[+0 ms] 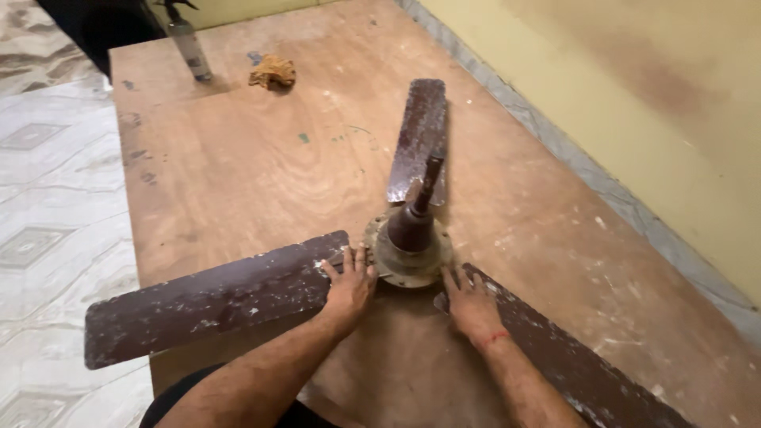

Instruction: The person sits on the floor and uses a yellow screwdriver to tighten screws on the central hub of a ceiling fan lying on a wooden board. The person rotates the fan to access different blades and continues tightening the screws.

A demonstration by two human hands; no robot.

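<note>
Head view looks down on a broad plywood table [261, 166], its brown grain swirled and flecked with pale paint spots and a few green dabs. Down the left of the frame runs a floor of pale patterned tiles [47, 238]; up the right side stands a yellowish wall [634, 95] with a grey, speckled skirting strip [555, 143] along its foot.

Lying at the centre of the frame is an old ceiling fan [408, 238] — a round, dull metal hub with a dark stub rod rising from it and three long, flat, brown blades, chipped and scuffed white. One blade points to the upper middle, one to the lower left past the table edge, one to the lower right.

Left hand [349, 285] lies flat, fingers spread, on the root of the lower-left blade, fingertips touching the hub; it grips nothing. Right hand [469, 301] — a red thread at its wrist — rests open on the root of the lower-right blade, beside the hub.

At the upper left stand a grey spray bottle [190, 47] and, near it, a crumpled yellow-brown rag [273, 71].
</note>
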